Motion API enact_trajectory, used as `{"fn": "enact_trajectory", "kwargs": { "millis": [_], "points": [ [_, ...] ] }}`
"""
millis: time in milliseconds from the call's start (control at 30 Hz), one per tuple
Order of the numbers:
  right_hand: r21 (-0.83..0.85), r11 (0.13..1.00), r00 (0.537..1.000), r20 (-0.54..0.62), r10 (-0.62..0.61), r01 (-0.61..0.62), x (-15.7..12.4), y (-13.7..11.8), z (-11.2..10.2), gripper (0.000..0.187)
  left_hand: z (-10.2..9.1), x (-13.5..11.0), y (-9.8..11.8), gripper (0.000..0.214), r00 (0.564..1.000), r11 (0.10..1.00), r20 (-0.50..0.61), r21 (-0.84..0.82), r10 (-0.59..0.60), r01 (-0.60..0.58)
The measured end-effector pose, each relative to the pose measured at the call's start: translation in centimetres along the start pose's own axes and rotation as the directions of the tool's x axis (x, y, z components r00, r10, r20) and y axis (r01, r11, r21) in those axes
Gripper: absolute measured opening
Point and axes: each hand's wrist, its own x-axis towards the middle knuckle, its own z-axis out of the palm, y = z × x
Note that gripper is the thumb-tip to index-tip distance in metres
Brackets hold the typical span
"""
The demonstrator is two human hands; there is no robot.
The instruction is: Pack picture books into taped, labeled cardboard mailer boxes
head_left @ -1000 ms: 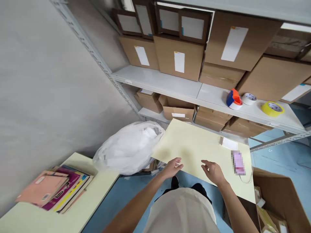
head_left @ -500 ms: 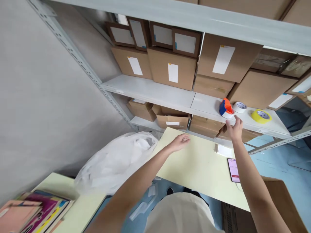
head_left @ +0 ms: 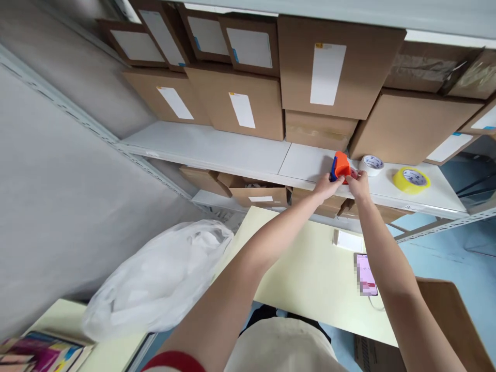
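Both hands differ in position from the earlier frame: the left hand has moved from above the pale yellow rectangular tabletop to join the right hand at the front edge of the long, light grey metal shelf. Largest in view, this shelf bears brown cardboard boxes with white labels towards its back edge. Beside the tabletop's left edge bulges a translucent white plastic bag. At the shelf's front edge, right of its middle, is the orange-and-blue plastic tape dispenser; each hand's grip is closed around it, left and right sides respectively. Further right, towards the shelf's right end, lies a yellow ring-shaped tape roll; between it and the dispenser, a smaller white tape roll, apparently untouched. Progress, as judged here: reaching and grasping are complete. Whether the dispenser rests on the shelf or is slightly raised cannot be told. It has not yet been brought away from the shelf, and no drawn-out tape is visible.
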Motion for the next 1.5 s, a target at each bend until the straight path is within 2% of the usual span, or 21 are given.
{"fn": "enact_trajectory", "kwargs": {
  "millis": [100, 167, 300, 367, 500, 533, 600, 667, 700, 767, 867, 933, 1000, 1067, 1133, 1233, 1333, 1400, 1433, 1500],
  "points": [
    [0.208, 0.976, 0.998, -0.024, -0.063, 0.066, -3.4, -1.0, 0.5, 0.051, 0.3, -1.7, -0.6, 0.04, 0.997, 0.994, -0.072, -0.111, 0.01, -0.018],
    [0.278, 0.953, 0.992, 0.004, -0.13, 0.124, -6.4, -1.7, 0.3, 0.059, -0.2, -3.5, -1.2, 0.041, 0.996, 0.98, -0.089, -0.198, 0.004, -0.022],
    [0.315, 0.93, 0.98, 0.012, -0.201, 0.187, -12.3, -1.9, -0.6, 0.068, -2.3, -7.6, -3.5, 0.051, 0.997, 0.959, -0.004, -0.274, 0.072, -0.07],
    [0.332, 0.929, 0.981, 0.039, -0.188, 0.165, -15.0, -1.2, -0.8, 0.071, -3.8, -9.5, -5.3, 0.056, 0.992, 0.961, 0.055, -0.257, 0.117, -0.099],
    [0.348, 0.937, 0.986, 0.162, -0.05, -0.01, -20.0, 1.1, -1.3, 0.073, -6.8, -12.6, -9.7, 0.057, 0.979, 0.985, 0.185, -0.161, 0.091, -0.061],
    [0.334, 0.941, 0.983, 0.183, -0.014, -0.049, -21.3, 1.6, -1.5, 0.071, -7.3, -13.4, -10.9, 0.055, 0.979, 0.992, 0.193, -0.116, 0.066, -0.044],
    [0.263, 0.961, 0.983, 0.182, 0.037, -0.085, -24.2, 2.5, -1.5, 0.067, -8.1, -15.3, -13.0, 0.051, 0.995, 1.0, 0.102, 0.012, 0.019, -0.021],
    [0.119, 0.991, 0.99, 0.133, 0.038, -0.054, -27.4, 3.2, -1.1, 0.063, -8.4, -17.8, -14.6, 0.046, 0.999, 0.989, -0.042, 0.145, 0.009, -0.003],
    [0.03, 0.999, 0.994, 0.11, 0.01, -0.014, -29.0, 3.5, -0.7, 0.062, -8.3, -19.2, -15.1, 0.044, 0.998, 0.983, -0.066, 0.181, 0.009, 0.004],
    [-0.135, 0.986, 0.992, 0.097, -0.081, 0.094, -32.2, 3.9, 0.3, 0.061, -8.3, -21.9, -15.5, 0.045, 0.999, 0.988, 0.033, 0.152, -0.032, 0.027],
    [-0.303, 0.915, 0.961, 0.153, -0.23, 0.267, -36.3, 4.3, 2.1, 0.064, -8.4, -24.8, -15.2, 0.051, 0.961, 0.989, 0.241, -0.021, -0.136, 0.145],
    [-0.369, 0.851, 0.923, 0.239, -0.301, 0.373, -38.2, 4.1, 2.9, 0.074, -8.9, -25.8, -15.2, 0.052, 0.941, 0.966, 0.261, -0.084, -0.216, 0.245],
    [-0.383, 0.794, 0.866, 0.371, -0.336, 0.472, -39.6, 3.6, 3.3, 0.085, -9.4, -26.2, -15.6, 0.051, 0.914, 0.929, 0.254, -0.114, -0.316, 0.353],
    [-0.358, 0.772, 0.812, 0.485, -0.326, 0.524, -40.4, 2.8, 3.3, 0.093, -9.6, -26.6, -16.4, 0.052, 0.881, 0.879, 0.256, -0.17, -0.397, 0.445],
    [-0.329, 0.8, 0.797, 0.535, -0.279, 0.501, -40.8, 1.9, 3.0, 0.1, -9.6, -27.0, -17.3, 0.055, 0.871, 0.844, 0.253, -0.241, -0.421, 0.478],
    [-0.295, 0.876, 0.823, 0.54, -0.176, 0.381, -41.0, 0.8, 2.2, 0.108, -9.2, -27.5, -18.4, 0.059, 0.897, 0.855, 0.232, -0.287, -0.376, 0.432],
    [-0.286, 0.913, 0.825, 0.558, -0.088, 0.292, -40.8, 0.0, 1.1, 0.106, -8.7, -27.5, -19.0, 0.063, 0.926, 0.891, 0.222, -0.276, -0.305, 0.359],
    [-0.292, 0.92, 0.824, 0.564, -0.054, 0.261, -40.2, -0.2, -0.2, 0.093, -8.4, -27.1, -19.1, 0.062, 0.931, 0.902, 0.234, -0.266, -0.281, 0.339],
    [-0.29, 0.927, 0.838, 0.543, -0.044, 0.237, -39.6, -0.2, -1.1, 0.082, -8.2, -26.9, -19.0, 0.061, 0.926, 0.902, 0.248, -0.259, -0.283, 0.345],
    [-0.257, 0.957, 0.911, 0.412, -0.016, 0.134, -37.9, 0.5, -3.1, 0.055, -7.8, -26.4, -18.8, 0.061, 0.909, 0.891, 0.282, -0.25, -0.307, 0.379]
  ]
}}
